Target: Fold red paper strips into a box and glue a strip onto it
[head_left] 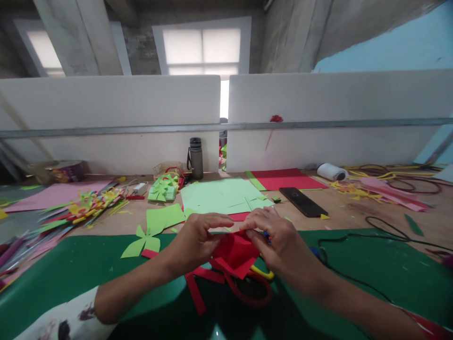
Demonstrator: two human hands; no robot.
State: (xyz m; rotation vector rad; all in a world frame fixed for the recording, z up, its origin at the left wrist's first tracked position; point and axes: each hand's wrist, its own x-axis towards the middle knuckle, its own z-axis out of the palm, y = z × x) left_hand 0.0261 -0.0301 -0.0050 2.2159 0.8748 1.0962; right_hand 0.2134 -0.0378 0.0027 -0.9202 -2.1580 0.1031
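Observation:
A folded piece of red paper is held between my two hands above the green mat. My left hand pinches its left side between thumb and fingers. On the other side, my right hand grips the upper right edge, with something small and blue showing by its fingers. Below the paper lie a red loop handle and a yellow loop handle, which look like scissors handles; the blades are hidden. Red paper strips rest beside them. A light green paper leaf shape lies left of my left hand.
Pale green sheets and a red sheet lie behind my hands. A black phone is at right, near a black cord. A dark bottle stands by the white partition. Paper flowers lie left.

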